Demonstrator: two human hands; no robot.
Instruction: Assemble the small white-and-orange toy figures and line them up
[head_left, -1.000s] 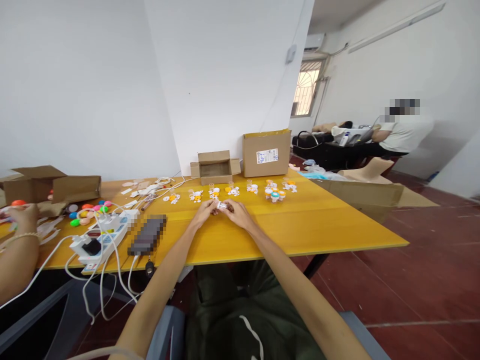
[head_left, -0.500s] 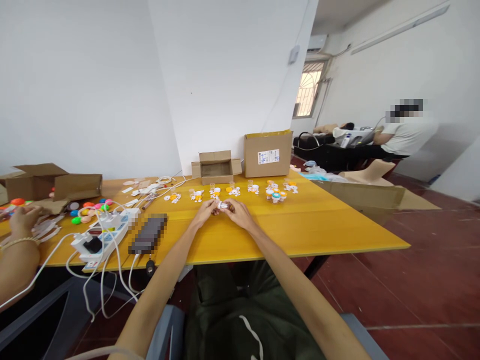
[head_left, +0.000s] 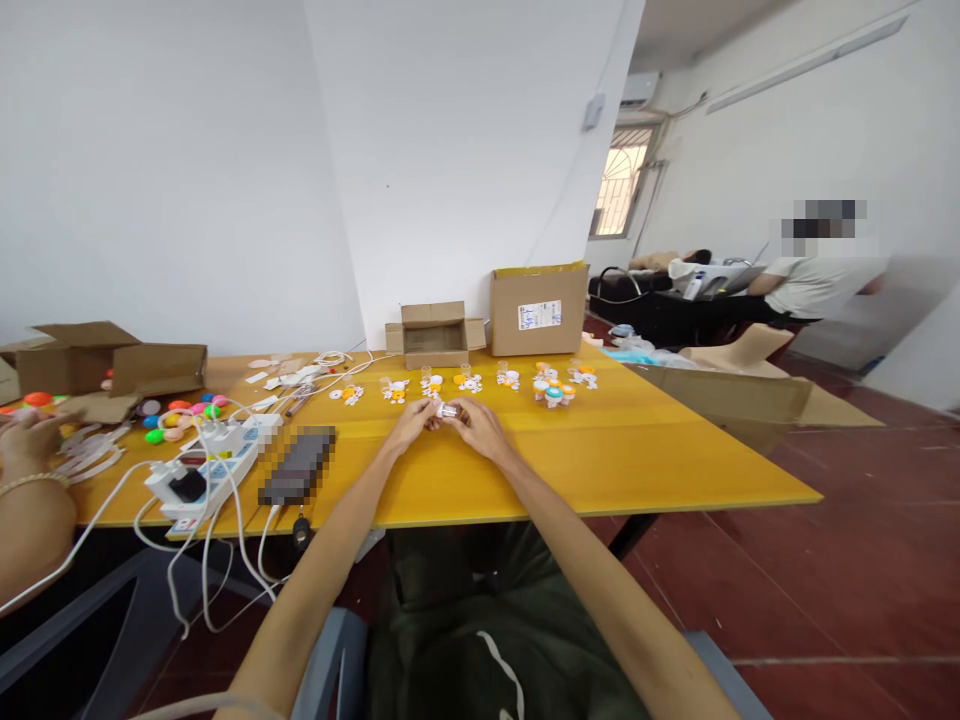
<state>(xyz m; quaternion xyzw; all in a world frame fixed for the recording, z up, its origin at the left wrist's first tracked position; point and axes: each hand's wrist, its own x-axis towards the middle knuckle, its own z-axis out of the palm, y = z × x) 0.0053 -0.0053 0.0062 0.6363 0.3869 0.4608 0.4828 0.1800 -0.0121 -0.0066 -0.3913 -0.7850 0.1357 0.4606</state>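
Over the yellow table (head_left: 600, 450), left hand (head_left: 412, 424) and right hand (head_left: 480, 427) meet; fingers apparently pinch a small white piece (head_left: 448, 411).

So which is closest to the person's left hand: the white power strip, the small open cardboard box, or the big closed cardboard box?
1. Small open cardboard box, straight beyond the left hand.
2. Big closed cardboard box, back right by the wall.
3. White power strip, far left, near the table's front edge.

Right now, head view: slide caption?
Both hands, left hand and right hand, pinch a small white toy piece over the yellow table.
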